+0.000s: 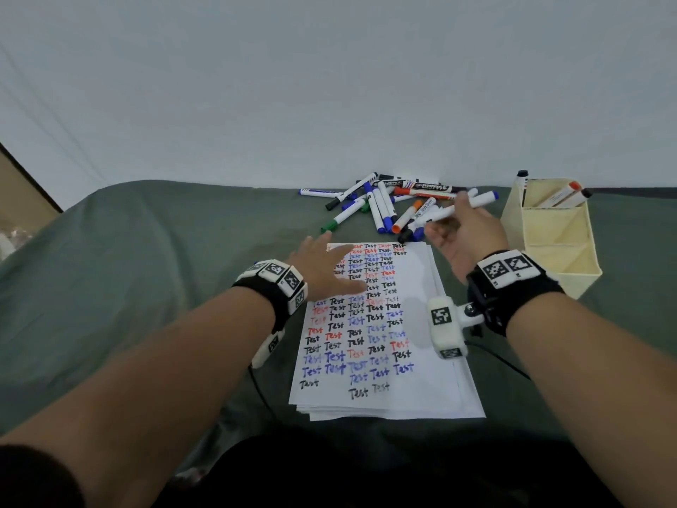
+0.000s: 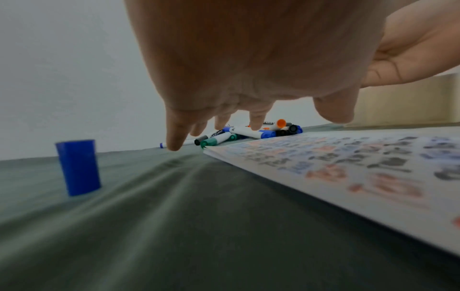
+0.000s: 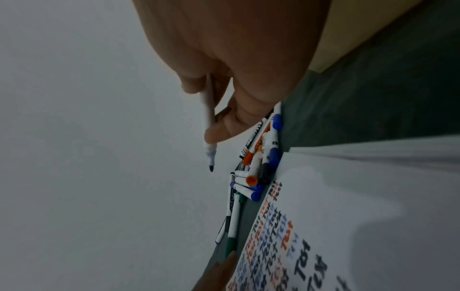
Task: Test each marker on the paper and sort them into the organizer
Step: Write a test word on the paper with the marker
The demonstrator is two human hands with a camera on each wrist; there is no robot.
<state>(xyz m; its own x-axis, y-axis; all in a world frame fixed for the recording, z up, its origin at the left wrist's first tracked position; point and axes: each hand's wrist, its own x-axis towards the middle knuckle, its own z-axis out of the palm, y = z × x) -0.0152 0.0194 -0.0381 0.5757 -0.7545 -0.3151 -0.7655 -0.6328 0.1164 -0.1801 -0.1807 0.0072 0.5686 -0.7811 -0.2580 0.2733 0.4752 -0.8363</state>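
My left hand [image 1: 322, 265] lies flat, fingers straight, on the upper left of the paper [image 1: 421, 324], a stack covered with rows of "Test" in black, blue and red. My right hand [image 1: 461, 229] hovers above the paper's far right corner and pinches a white marker [image 1: 472, 205] with a blue rear end. In the right wrist view that marker [image 3: 209, 118] is uncapped, its dark tip pointing away from the palm. A blue cap [image 2: 78, 167] stands upright on the cloth left of the paper. Several capped markers [image 1: 384, 203] lie piled beyond the paper. The cream organizer [image 1: 557, 247] stands at right.
A green cloth [image 1: 146, 269] covers the table, and a white wall rises right behind the pile. The organizer's far compartment holds a few markers [image 1: 564, 196]; its nearer compartments show only their cream walls. A black cable [image 1: 502, 361] runs from my right wrist across the cloth.
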